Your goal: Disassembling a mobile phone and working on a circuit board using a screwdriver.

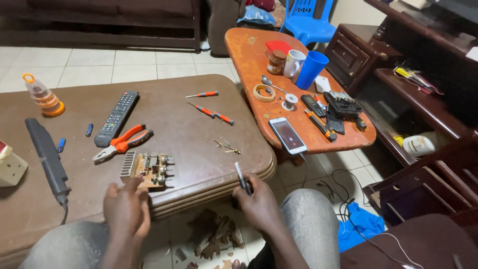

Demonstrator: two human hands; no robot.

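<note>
Pinching a slim tool [242, 178] upright in my right hand [259, 204], my left hand [127, 209] fingertips touch the circuit board [148, 169] lying just ahead on the tabletop [189, 124].

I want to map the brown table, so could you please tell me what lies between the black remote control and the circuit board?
In the head view, orange-handled pliers lie between the remote control and the circuit board.
</note>
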